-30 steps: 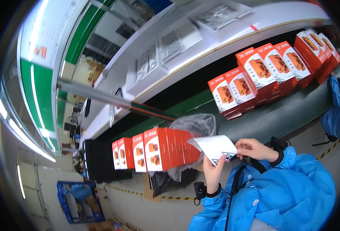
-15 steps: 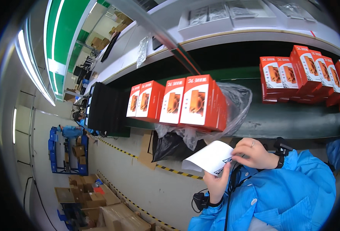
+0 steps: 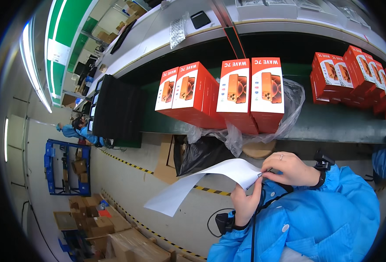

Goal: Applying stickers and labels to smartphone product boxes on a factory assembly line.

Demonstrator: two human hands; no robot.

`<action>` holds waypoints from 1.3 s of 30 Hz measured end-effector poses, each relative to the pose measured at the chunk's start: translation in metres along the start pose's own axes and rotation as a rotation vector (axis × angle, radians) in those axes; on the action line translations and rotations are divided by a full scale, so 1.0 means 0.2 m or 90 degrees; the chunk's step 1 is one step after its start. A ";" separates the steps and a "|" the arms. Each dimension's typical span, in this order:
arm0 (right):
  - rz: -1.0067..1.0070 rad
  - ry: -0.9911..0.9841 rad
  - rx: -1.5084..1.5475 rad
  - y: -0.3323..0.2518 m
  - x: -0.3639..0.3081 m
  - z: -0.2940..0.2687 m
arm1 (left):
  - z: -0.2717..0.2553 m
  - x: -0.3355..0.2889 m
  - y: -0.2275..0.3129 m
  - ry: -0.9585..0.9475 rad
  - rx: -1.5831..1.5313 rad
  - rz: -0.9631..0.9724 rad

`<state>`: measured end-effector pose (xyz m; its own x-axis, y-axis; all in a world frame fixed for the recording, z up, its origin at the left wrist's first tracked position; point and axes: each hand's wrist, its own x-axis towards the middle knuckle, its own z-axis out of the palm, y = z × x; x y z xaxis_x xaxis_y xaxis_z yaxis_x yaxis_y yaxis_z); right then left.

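White sheet (image 3: 221,171) is held before the blue jacket (image 3: 315,214), curled out over the floor (image 3: 127,187). Its near edge is pinched by left hand (image 3: 245,204); its corner, seemingly being picked at, by right hand (image 3: 294,170). For fine pulling, a steady left pinch is called for.

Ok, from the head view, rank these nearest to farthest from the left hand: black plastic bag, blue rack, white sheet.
From the left hand:
1. White sheet, held in it.
2. Black plastic bag, up and to the left.
3. Blue rack, far left in the background.
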<state>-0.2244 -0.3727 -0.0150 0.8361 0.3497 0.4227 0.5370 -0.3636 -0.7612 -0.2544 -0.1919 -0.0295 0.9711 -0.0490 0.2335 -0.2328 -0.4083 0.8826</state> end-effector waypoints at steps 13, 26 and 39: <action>0.071 -0.062 -0.030 0.06 0.26 -0.05 | -0.01 0.27 -0.12 0.127 0.129 -0.041; 0.390 -0.070 0.005 0.37 0.63 -0.40 | 0.00 0.52 -0.14 0.094 0.141 -0.097; 0.371 -0.081 -0.075 0.39 0.60 -0.35 | 0.02 0.56 -0.11 0.150 0.099 -0.096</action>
<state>-0.0735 -0.4198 0.0105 0.9801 0.1621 -0.1144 0.0102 -0.6172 -0.7868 -0.1407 -0.1923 -0.0256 0.9513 0.2274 0.2083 -0.0583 -0.5305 0.8457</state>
